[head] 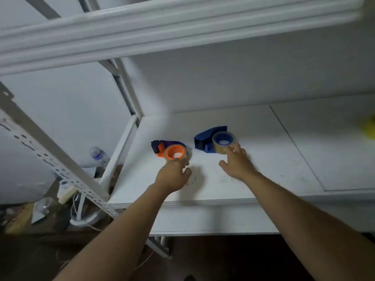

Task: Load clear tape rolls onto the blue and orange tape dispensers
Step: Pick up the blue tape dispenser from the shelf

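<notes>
Two hands (pixel 174 175) (pixel 236 161) touch rolls seated on dispensers (pixel 160 148) (pixel 205 138).

white metal shelving (pixel 60 159) against pale walls (pixel 243 78), cluttered dim floor (pixel 30 216) left.

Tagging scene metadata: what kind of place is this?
Likely a storeroom or workshop corner: a white slotted-metal shelving rack, its white shelf board used as a work surface, and floor clutter beside it, including a plastic bottle.

Two bare forearms are seen, uncovered by any sleeve. No glove, ring or watch is worn on the left hand (pixel 172 176) or the right hand (pixel 237 162).
</notes>
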Available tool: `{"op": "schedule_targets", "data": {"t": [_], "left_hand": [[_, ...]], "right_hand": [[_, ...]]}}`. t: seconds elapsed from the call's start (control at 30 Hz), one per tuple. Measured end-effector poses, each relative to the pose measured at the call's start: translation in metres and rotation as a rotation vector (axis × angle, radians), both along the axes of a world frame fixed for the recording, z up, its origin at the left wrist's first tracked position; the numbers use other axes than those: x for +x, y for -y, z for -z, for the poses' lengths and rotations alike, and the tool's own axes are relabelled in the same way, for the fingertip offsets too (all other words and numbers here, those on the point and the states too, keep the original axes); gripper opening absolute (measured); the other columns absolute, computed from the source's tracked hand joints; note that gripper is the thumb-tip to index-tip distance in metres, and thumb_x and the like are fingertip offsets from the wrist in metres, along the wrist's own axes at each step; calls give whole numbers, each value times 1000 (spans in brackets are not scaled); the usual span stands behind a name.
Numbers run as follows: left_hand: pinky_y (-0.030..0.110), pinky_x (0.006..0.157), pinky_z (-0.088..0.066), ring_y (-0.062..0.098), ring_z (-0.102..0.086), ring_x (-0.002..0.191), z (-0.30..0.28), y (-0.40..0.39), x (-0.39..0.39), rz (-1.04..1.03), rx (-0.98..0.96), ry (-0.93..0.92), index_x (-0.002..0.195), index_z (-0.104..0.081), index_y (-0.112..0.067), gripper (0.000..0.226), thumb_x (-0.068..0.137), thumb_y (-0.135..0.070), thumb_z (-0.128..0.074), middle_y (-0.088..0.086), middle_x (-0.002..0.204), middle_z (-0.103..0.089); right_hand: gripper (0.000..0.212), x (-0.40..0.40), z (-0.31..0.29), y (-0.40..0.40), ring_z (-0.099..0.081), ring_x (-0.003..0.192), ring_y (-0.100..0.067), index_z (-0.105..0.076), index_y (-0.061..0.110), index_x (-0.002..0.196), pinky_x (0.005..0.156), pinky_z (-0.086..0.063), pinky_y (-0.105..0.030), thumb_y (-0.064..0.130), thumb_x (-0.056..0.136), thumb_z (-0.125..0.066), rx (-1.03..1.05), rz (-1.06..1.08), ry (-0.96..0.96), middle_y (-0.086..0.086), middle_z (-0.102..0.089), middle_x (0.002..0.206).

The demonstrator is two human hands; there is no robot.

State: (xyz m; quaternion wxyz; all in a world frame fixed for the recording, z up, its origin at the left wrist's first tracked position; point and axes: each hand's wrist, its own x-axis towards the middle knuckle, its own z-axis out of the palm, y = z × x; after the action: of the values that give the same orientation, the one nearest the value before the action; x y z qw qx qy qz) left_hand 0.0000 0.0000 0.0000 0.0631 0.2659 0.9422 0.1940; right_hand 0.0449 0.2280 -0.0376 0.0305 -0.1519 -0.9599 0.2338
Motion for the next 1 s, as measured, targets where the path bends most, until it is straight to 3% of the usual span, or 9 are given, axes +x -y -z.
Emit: {"op": "schedule_targets", "data": {"t": [0.17, 0.23, 0.33, 0.43, 0.53, 0.63, 0.73, 0.87, 1.0], "left_hand": [[33, 64, -46, 31, -56, 83, 6, -9, -33, 64, 11, -37, 85, -53, -15, 13, 87, -26, -46, 6, 89, -56], [33, 79, -45, 28, -55, 96, 6, -19, -47, 94, 27, -73, 102, -59, -15, 22, 88, -27, -47, 4, 104, -58], [34, 97, -38, 25, -46, 122, 4, -34, -66, 135, 8, -141, 134, -49, -17, 44, 92, -30, -49, 5, 137, -47], [39, 102, -37, 30, -38, 130, 7, -48, -86, 228, 10, -167, 142, -38, -18, 55, 91, -32, -50, 9, 147, -37], [46, 115, -21, 36, -22, 142, 13, -62, -105, 277, -59, -180, 151, -22, -21, 68, 89, -33, -48, 13, 156, -24], [48, 118, -11, 38, -12, 145, 18, -76, -116, 317, -169, -155, 153, -10, -27, 73, 91, -36, -48, 12, 160, -9], [47, 116, -18, 39, -27, 139, 22, -87, -125, 388, -233, -185, 152, -12, -37, 70, 92, -39, -47, 13, 161, -8], [43, 105, -32, 39, -45, 125, 18, -102, -121, 473, -303, -168, 149, -21, -39, 67, 90, -41, -50, 11, 158, -19], [40, 85, -46, 35, -58, 102, 9, -111, -118, 471, -396, 13, 146, -26, -38, 62, 90, -46, -50, 14, 128, -51]], "right_hand": [[72, -30, 4, -1, -32, 130, -38, -29, 8, 142, 101, -40, -44, 40, 86, -62, 16, 171, -100, -17, -22, 149], [86, -43, 4, -4, -30, 135, -38, -25, 7, 145, 103, -40, -45, 51, 83, -64, -55, 245, -129, -19, -23, 151], [105, -61, 2, -10, -18, 144, -35, -10, 6, 151, 110, -31, -47, 55, 80, -68, -99, 269, -75, -18, -10, 159], [115, -76, 0, -15, -20, 144, -33, -5, 5, 152, 113, -30, -45, 54, 74, -74, -158, 303, -29, -16, -13, 159], [118, -84, 0, -17, -32, 139, -32, -3, 4, 152, 110, -36, -41, 51, 73, -76, -233, 314, 2, -15, -24, 155], [115, -82, 0, -16, -39, 134, -32, -4, 2, 152, 105, -39, -40, 50, 75, -75, -154, 271, 43, -18, -28, 151], [114, -74, -2, -20, -46, 127, -33, -9, 1, 151, 100, -42, -39, 54, 74, -74, -98, 230, 41, -19, -37, 144], [134, -58, 1, -36, -52, 117, -35, -24, -2, 147, 98, -45, -43, 83, 50, -60, -101, 113, 48, -19, -47, 131], [112, -48, 5, -48, -45, 127, -29, -15, 4, 150, 103, -41, -39, 51, 70, -78, -77, -1, 130, -11, -34, 141]]}}
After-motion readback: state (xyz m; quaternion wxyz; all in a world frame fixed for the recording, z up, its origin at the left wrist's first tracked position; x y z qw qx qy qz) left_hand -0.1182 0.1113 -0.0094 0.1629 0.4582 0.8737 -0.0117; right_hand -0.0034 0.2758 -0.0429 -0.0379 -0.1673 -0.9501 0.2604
